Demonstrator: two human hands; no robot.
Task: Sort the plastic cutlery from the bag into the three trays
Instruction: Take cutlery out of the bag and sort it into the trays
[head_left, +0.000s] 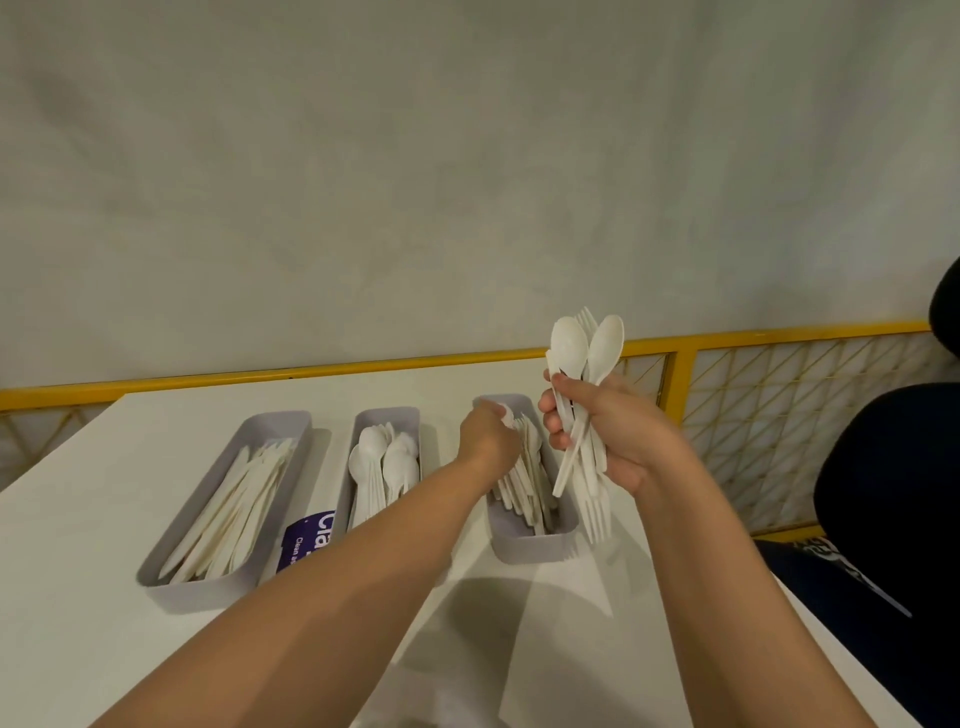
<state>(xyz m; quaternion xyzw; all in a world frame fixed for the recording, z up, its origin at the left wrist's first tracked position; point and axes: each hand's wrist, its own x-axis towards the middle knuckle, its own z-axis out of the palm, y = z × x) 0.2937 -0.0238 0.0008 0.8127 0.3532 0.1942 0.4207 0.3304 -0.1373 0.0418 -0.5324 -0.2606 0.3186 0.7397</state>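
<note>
Three grey trays stand side by side on a white table (78, 545), long sides running away from the camera. The left tray (171, 582) holds white knives (234, 499), lying lengthwise and piled loosely. Between it and the next tray a purple packet (306, 540) with white lettering lies flat, its right part hidden behind the left forearm. The middle tray (387, 415) holds spoons (384, 462), bowls toward the far end; its near end is covered by the same forearm.

The left hand (488, 439) reaches across the table over the right tray (535, 545), fingers curled downward and closed around something white at the far end of that tray. It looks like a single fork, though the hand hides most of it. Beneath the hand the tray is filled with forks (524, 488), handles toward the camera.

Just right of that, the right hand (602, 431) is raised above the table, fist wrapped tight around a mixed bundle of cutlery (587, 364). Two spoon bowls and some fork tines stick up above the fist; fork tines and handles hang below it, in front of the right tray's corner.

Behind the table runs a yellow railing (779, 332) with lattice panels, and above it a plain grey wall (467, 156). At the far right edge sits a dark clothed shape (893, 493), too cropped to identify.
</note>
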